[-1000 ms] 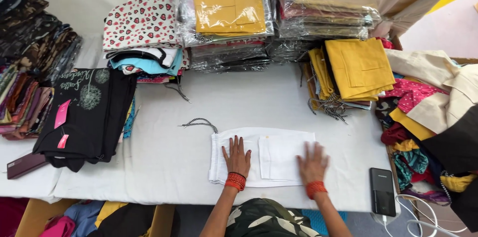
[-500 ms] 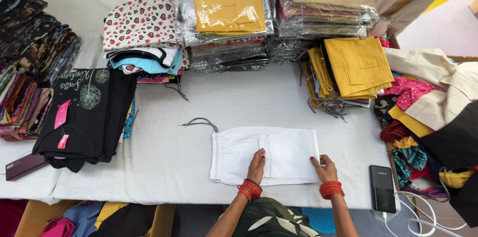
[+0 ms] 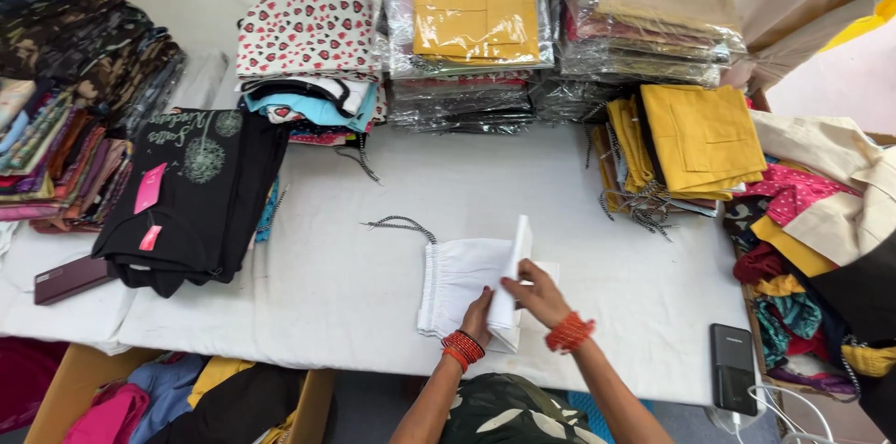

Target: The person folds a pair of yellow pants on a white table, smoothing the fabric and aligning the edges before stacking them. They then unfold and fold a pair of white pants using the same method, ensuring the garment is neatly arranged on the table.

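On the white table (image 3: 308, 295), near its front edge, lies a white cloth garment (image 3: 462, 281) with a striped drawstring (image 3: 401, 223). The right hand (image 3: 537, 293) pinches a flap of it and lifts the flap straight up. The left hand (image 3: 479, 313) holds the fold from below. A dark phone (image 3: 733, 367) lies off to the right, and black clothes (image 3: 191, 192) are stacked to the left.

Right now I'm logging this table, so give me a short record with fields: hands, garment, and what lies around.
left hand: on the near edge of the white garment
right hand: lifting a flap of the garment upright
drawstring: trailing off the garment's far left
black clothes: on the left
yellow clothes: on the right
phone: at the near right edge
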